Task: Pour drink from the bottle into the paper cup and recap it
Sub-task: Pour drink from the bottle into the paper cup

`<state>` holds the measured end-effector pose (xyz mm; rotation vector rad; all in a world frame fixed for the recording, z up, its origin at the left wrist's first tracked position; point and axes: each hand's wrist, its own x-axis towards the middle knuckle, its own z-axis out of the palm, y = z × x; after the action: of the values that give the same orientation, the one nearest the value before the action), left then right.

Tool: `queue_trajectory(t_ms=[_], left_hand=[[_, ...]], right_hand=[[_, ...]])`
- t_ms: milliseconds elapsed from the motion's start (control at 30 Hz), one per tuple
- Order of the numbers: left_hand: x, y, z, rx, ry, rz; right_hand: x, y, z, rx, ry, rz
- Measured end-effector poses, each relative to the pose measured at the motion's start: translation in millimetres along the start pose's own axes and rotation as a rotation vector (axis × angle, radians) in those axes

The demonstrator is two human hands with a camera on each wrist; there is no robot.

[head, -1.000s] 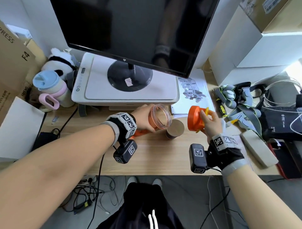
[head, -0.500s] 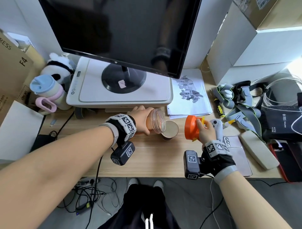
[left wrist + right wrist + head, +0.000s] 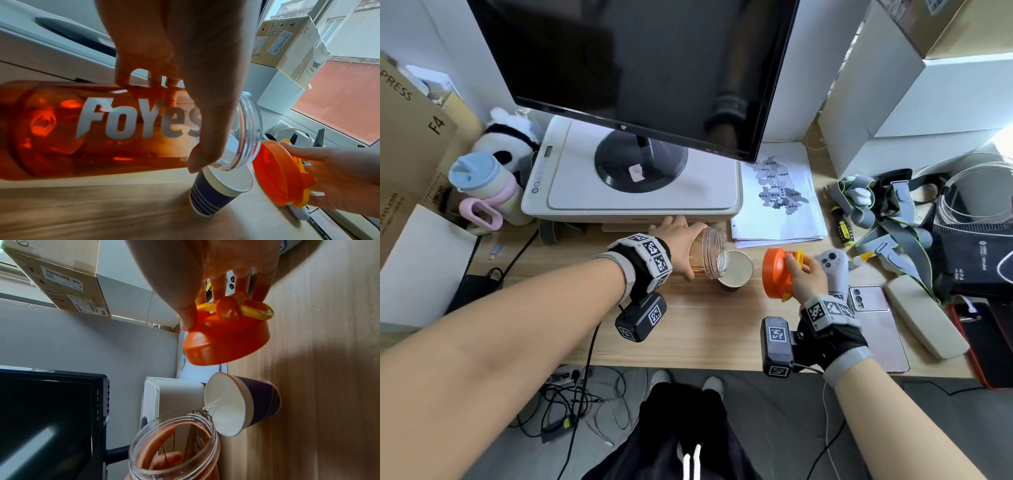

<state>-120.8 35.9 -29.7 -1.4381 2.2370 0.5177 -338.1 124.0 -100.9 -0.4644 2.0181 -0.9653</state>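
Note:
My left hand [image 3: 681,246] grips an orange translucent bottle [image 3: 707,255] [image 3: 98,126] tipped on its side, its clear open mouth [image 3: 174,446] over the rim of the paper cup [image 3: 736,270]. The cup [image 3: 213,193] [image 3: 242,402] is dark blue with a white inside and stands on the wooden desk [image 3: 705,329]. A thin clear stream runs from the bottle's lip into the cup in the right wrist view. Just right of the cup, my right hand [image 3: 806,274] holds the orange cap [image 3: 774,274] [image 3: 224,340] [image 3: 279,175] with its yellow loop, above the desk.
A monitor [image 3: 640,68] stands on a white printer [image 3: 633,192] behind the cup. Papers with a map [image 3: 777,195] lie at the back right. A white controller [image 3: 834,267], a phone [image 3: 876,325], straps and cables crowd the right side. A pastel mug [image 3: 482,192] sits far left.
The bottle has tipped further down toward the cup, its mouth now at the cup's rim with liquid running out. The right hand with the cap stays beside the cup.

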Motion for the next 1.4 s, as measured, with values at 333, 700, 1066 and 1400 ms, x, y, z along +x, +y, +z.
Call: queue_trajectory(t_ms=[333,700,1066,1400], left_hand=[[-4,4,-5,0.032,0.0,0.014],[-8,5,-9,0.055,-0.006,0.014],[-9,7,-13,0.071,0.0,0.012],[-8,7,-10,0.046,-0.013,-0.005]], right_hand=[[-8,-7,2,-0.057,-0.022,-0.003],[-14,-10,-1,-0.075,-0.005,-0.002],[-17,-10,-3,-0.061,0.005,-0.014],[-14,-11,-5,-0.051,0.009,-0.033]])
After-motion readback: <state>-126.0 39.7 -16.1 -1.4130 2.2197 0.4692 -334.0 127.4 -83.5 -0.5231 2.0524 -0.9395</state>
